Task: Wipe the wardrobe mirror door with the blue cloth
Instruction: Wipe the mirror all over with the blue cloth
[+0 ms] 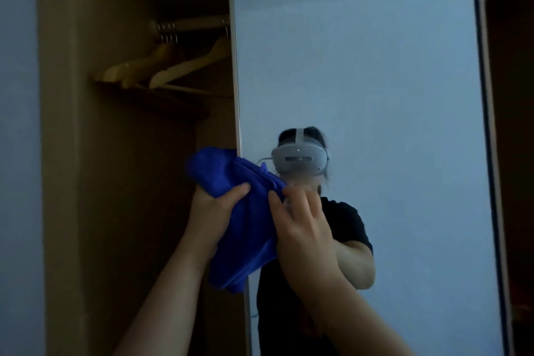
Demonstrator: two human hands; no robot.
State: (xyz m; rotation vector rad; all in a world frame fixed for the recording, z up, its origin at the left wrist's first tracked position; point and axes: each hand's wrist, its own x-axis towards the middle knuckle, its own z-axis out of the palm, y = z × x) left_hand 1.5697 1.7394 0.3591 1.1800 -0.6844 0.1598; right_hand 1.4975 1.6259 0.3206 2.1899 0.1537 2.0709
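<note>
The tall mirror door fills the right half of the view, with a pale frame and a reflection of a person in a headset and black shirt. A bunched blue cloth hangs in front of the mirror's left edge at mid height. My left hand grips the cloth from the left, thumb on its front. My right hand holds the cloth's right side, fingers curled onto its upper edge. Whether the cloth touches the glass I cannot tell.
Left of the mirror the wardrobe stands open and dark. A rail carries several wooden hangers above a shelf. A brown wardrobe side panel runs down the left, beside a pale wall.
</note>
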